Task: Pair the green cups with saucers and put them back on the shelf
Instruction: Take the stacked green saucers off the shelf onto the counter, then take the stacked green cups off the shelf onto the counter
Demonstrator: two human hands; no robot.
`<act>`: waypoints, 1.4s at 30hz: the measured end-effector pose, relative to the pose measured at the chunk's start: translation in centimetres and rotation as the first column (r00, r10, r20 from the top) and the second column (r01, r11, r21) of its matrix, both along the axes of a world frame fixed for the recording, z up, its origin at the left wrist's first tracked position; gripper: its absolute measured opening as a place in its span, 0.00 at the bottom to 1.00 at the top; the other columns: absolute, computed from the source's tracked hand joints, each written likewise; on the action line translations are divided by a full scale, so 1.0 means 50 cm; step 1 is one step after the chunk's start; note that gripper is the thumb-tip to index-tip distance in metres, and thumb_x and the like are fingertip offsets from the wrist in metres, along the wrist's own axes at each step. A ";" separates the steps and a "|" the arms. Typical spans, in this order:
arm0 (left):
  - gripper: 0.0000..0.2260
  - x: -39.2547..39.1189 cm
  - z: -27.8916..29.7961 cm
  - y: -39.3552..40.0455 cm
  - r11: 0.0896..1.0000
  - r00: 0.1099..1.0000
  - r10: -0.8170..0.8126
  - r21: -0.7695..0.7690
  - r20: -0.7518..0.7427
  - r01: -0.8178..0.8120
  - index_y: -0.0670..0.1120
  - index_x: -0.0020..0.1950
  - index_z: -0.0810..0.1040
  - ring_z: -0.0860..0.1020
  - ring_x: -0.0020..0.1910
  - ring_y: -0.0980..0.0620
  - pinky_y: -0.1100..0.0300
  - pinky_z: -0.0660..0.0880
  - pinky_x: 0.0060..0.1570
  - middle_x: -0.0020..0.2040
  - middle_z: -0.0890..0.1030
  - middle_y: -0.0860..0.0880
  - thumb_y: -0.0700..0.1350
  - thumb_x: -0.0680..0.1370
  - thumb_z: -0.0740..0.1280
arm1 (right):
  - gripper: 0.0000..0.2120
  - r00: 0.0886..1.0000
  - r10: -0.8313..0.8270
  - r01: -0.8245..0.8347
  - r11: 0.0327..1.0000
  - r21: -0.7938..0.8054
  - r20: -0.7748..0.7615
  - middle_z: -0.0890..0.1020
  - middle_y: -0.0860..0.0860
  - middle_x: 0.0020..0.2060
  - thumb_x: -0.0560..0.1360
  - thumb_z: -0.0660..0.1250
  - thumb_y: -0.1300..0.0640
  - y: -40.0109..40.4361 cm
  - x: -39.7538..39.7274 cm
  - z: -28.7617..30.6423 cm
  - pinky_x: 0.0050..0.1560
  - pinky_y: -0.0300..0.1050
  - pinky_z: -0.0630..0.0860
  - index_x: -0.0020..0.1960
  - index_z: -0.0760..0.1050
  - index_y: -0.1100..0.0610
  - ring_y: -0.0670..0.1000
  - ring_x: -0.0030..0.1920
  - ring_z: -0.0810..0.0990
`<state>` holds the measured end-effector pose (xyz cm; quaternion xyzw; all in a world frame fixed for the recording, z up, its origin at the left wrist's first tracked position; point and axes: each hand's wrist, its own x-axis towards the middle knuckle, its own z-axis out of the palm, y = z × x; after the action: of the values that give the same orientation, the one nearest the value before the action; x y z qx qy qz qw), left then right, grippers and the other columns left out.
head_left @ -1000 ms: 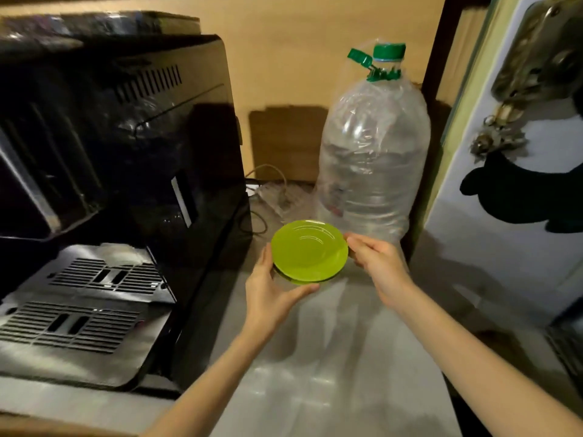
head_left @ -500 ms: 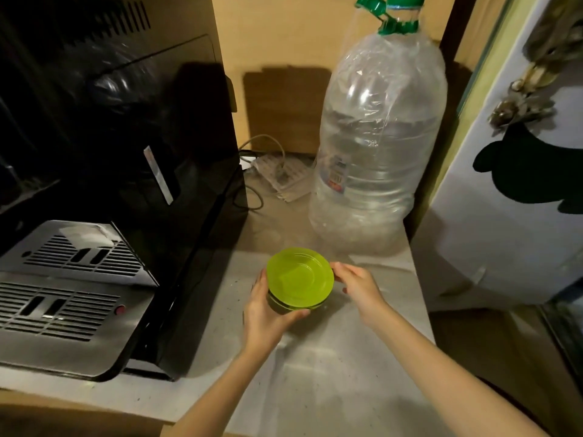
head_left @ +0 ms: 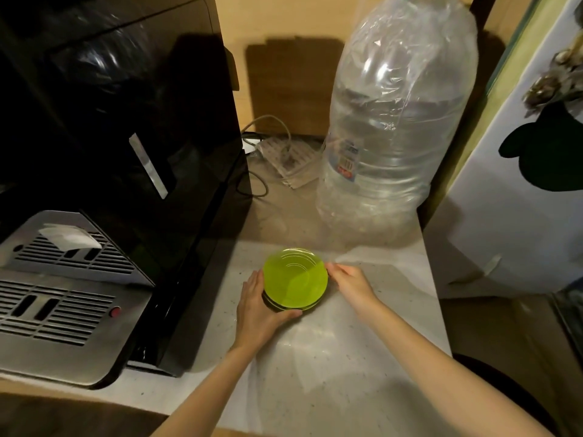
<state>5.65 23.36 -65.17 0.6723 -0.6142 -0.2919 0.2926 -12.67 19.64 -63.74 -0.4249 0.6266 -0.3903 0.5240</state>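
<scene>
On the pale speckled counter (head_left: 331, 367), between a black coffee machine (head_left: 132, 146) and a large clear water bottle (head_left: 394, 127), sits a small stack of green saucers (head_left: 295, 279). Darker rims show beneath the top saucer at its near edge; how many saucers lie in the stack cannot be told. The left hand (head_left: 257, 307) cups the stack's left side, fingers along the rim and thumb curled under the near edge. The right hand (head_left: 350, 283) touches the right rim with its fingertips; whether they pinch the rim or only rest against it cannot be told. The stack appears to rest on the counter, near the machine's side wall and in front of the bottle. Behind, a grey cable (head_left: 274, 130) lies on some folded paper (head_left: 290, 162) against the wooden back wall (head_left: 284, 23). A silver drip grille (head_left: 56, 298) fronts the machine at left.
</scene>
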 end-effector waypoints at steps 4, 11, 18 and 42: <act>0.51 0.001 -0.010 0.001 1.000 1.000 -0.002 0.010 0.019 0.001 0.48 0.73 0.56 0.57 0.74 0.47 0.49 0.57 0.72 0.74 0.61 0.46 0.60 0.57 0.77 | 0.14 1.000 0.006 -0.006 1.000 0.017 -0.004 0.82 0.62 0.53 0.77 0.59 0.56 0.003 -0.001 -0.009 0.61 0.55 0.71 0.50 0.79 0.64 0.54 0.52 0.79; 0.51 0.003 -0.019 0.001 1.000 0.998 -0.005 0.011 0.055 0.004 0.48 0.73 0.55 0.56 0.74 0.48 0.51 0.54 0.71 0.75 0.60 0.47 0.61 0.57 0.76 | 0.12 1.000 0.005 -0.005 1.000 0.005 -0.017 0.83 0.57 0.47 0.77 0.60 0.55 0.008 0.000 -0.010 0.58 0.52 0.73 0.46 0.80 0.58 0.52 0.50 0.79; 0.50 0.010 0.009 -0.005 0.997 0.997 -0.050 0.069 0.056 0.047 0.48 0.69 0.59 0.62 0.70 0.45 0.45 0.64 0.68 0.69 0.66 0.46 0.61 0.54 0.77 | 0.13 0.979 0.114 -0.113 0.993 0.015 -0.170 0.81 0.62 0.54 0.77 0.58 0.59 -0.008 -0.016 0.007 0.62 0.54 0.71 0.53 0.78 0.63 0.58 0.55 0.78; 0.27 -0.181 0.728 -0.275 0.851 0.867 -0.499 -0.199 -0.018 0.486 0.44 0.60 0.75 0.78 0.51 0.51 0.58 0.75 0.52 0.56 0.81 0.45 0.51 0.64 0.75 | 0.18 0.833 0.040 -0.364 0.791 -0.492 -0.552 0.81 0.50 0.38 0.72 0.67 0.58 -0.101 -0.184 0.719 0.34 0.29 0.72 0.61 0.71 0.54 0.46 0.39 0.80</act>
<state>-3.41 9.62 -28.79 0.4514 -0.7800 -0.3208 0.2914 -21.84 14.61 -27.80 -0.7188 0.5428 -0.3730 0.2226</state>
